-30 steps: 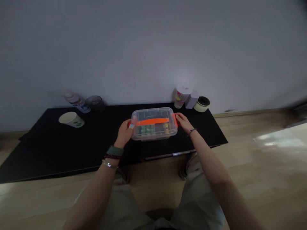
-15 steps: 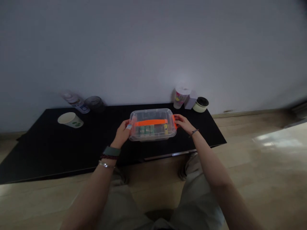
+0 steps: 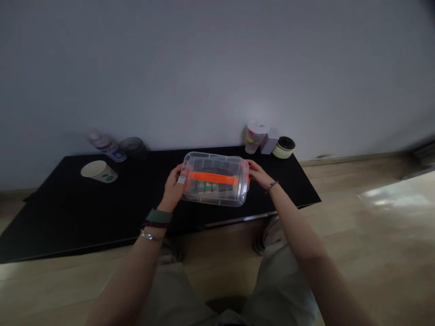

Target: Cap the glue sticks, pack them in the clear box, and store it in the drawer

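Observation:
A clear plastic box (image 3: pixel 214 192) with an orange handle (image 3: pixel 212 177) and orange side clips is held between both hands over a low black table (image 3: pixel 84 213). My left hand (image 3: pixel 174 187) grips its left end and my right hand (image 3: pixel 258 174) grips its right end. The box is tilted, its lid turned toward me, and small green and yellow items show inside through the wall. Both hands have fingers curled round the box ends. A watch and bracelets sit on my left wrist.
A paper cup (image 3: pixel 98 171), a lying bottle (image 3: pixel 107 147) and a dark round container (image 3: pixel 132 147) stand at the table's back left. A printed cup (image 3: pixel 255 136), a small pale box (image 3: pixel 270 141) and a dark-lidded pot (image 3: pixel 283 147) are at the back right. Wooden floor lies around.
The box has been tipped and lifted slightly, its top now facing me. Both hands stayed at its ends and moved with it.

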`<state>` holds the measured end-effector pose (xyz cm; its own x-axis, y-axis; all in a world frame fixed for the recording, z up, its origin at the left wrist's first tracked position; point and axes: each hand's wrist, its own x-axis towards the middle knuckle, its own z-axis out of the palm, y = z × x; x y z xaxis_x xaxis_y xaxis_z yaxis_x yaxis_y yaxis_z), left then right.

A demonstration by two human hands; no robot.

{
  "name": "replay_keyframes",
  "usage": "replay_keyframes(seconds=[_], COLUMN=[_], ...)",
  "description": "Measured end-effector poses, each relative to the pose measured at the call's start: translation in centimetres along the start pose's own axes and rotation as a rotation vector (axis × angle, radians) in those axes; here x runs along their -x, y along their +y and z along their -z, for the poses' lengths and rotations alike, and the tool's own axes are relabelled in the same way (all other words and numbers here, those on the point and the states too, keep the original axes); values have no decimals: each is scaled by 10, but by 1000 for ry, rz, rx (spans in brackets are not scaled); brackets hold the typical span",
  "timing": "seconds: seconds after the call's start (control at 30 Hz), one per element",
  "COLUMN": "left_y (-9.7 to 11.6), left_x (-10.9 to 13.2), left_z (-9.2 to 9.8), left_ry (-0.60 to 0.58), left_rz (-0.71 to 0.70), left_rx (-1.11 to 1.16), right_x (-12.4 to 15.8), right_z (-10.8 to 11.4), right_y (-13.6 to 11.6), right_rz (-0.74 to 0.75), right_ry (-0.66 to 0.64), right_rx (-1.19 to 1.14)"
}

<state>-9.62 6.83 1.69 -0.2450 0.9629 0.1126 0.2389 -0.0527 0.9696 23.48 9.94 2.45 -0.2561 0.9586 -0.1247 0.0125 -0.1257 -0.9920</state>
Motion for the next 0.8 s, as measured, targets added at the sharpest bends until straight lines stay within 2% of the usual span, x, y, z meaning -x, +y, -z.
replay_keyframes(seconds=[0.27,0.5,0.63,0.8], left_y=[-7,-16,-18,-19], left_x=[-1,-6,-4,-3], left_z=[-5,-5,-9,-17], left_ry=[16,63,55,126], left_rz=[103,154,163,127], left_rx=[164,135,98,-30], right_x=[-7,-10,-8,-2], right_z=[-5,8,7,-8], right_y=[0,12,14,13], right_rz=[-8,-74,58,227], right_ry=[89,244,233,187], right_rx=[32,-4,173,389])
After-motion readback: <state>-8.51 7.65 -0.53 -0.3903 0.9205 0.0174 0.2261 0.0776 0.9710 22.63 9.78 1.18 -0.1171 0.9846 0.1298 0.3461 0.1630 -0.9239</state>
